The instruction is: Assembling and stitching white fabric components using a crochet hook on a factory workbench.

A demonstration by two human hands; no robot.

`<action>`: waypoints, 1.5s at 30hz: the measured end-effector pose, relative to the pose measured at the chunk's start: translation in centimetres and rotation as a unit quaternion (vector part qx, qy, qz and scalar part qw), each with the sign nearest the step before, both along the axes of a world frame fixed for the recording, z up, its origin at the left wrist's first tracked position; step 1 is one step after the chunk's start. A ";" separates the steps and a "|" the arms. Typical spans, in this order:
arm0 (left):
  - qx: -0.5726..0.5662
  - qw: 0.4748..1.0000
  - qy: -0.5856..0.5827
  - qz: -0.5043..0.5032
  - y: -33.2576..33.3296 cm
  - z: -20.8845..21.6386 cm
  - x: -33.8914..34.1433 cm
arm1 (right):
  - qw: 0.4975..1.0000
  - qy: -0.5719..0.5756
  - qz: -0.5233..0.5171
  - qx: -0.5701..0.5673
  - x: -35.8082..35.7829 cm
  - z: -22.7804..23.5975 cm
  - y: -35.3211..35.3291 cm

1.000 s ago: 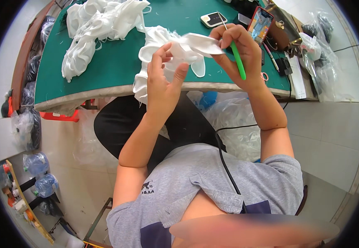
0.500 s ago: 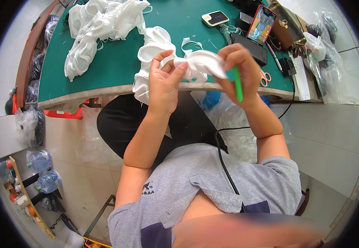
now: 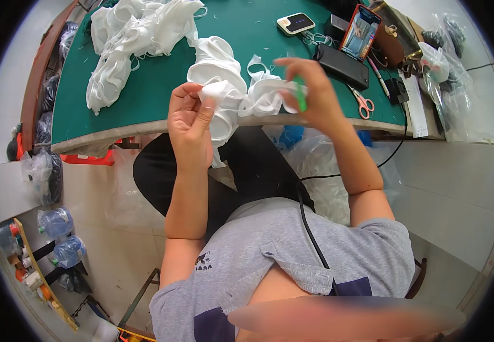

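Observation:
My left hand pinches the edge of a white cupped garment, which looks like a bra, between thumb and fingers. More white cupped pieces lie joined behind it and hang over the table's front edge. To the right, a white piece with thin straps rests at that edge, beside my right hand. That hand is smeared by motion and closed around a slim bright green tool; the tool's working end cannot be made out. Whether the right fingers touch the white piece is unclear.
A heap of white garments covers the back left of the green table. At right are pink-handled scissors, a black case, a propped phone and a white device. A black cable crosses my front.
My left hand has moved left and slightly down with the white fabric. The piece formerly raised between both hands now rests lower at the table edge. My right hand has shifted left and up.

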State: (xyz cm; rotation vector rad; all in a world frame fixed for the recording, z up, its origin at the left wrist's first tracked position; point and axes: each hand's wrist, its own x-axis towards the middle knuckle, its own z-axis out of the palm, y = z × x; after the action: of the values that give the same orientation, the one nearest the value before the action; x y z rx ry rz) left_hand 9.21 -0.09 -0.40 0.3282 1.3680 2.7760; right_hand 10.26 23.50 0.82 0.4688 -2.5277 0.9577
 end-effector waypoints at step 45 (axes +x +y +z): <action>0.261 0.889 -0.192 -0.324 4.0 -0.6 0.9 | 0.832 -0.032 0.114 -0.542 0.5 -0.4 4.1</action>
State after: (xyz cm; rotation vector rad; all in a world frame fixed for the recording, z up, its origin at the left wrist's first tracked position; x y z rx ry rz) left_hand 10.06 3.88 -1.01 0.1762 0.3116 2.3811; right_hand 10.76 27.58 0.40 0.3485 -1.5576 2.2577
